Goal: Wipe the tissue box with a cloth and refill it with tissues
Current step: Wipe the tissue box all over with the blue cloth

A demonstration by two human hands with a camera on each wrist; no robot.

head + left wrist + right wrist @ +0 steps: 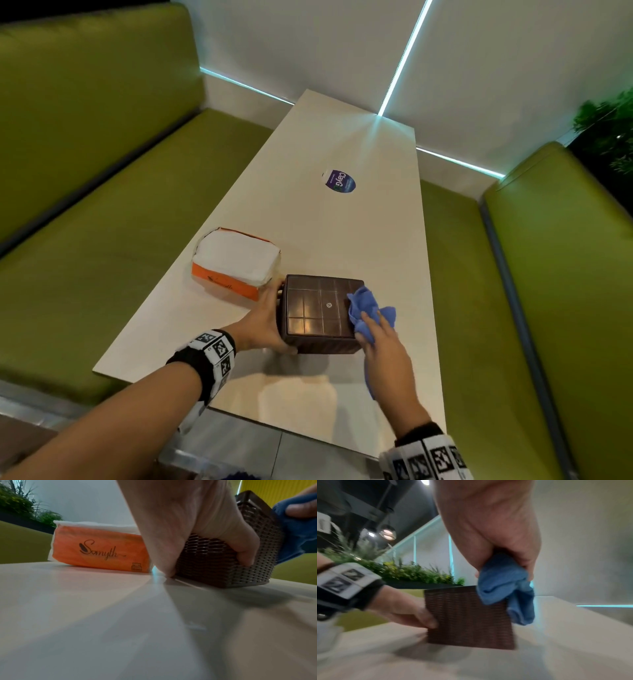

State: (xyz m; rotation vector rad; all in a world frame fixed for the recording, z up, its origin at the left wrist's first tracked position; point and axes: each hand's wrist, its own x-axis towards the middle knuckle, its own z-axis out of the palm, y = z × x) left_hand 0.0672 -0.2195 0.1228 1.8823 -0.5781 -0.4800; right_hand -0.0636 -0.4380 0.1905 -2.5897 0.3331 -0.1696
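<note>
Two hands work on the tissue box (320, 313), which stands near the front end of the pale table (359, 144), just beside the orange pack of tissues (236, 262). It looks like a light, stiff plastic shell, so it would likely skid under a wiping stroke unless braced; the woven side walls give better purchase than the glossy top, and a hold low on opposite faces seems soundest. That is where the left hand (263, 320) sits, thumb curled on the near wall and fingers round the left wall, clamping the box. The right hand (383, 346) has its fingers closed around a bunched blue cloth (368, 310), pressing it against the right edge of the top. The box is dark brown and squarish, its sides moulded in a basket weave, its upper face a shiny grid of panels with a small round mark at the middle. No opening shows on that face.
</note>
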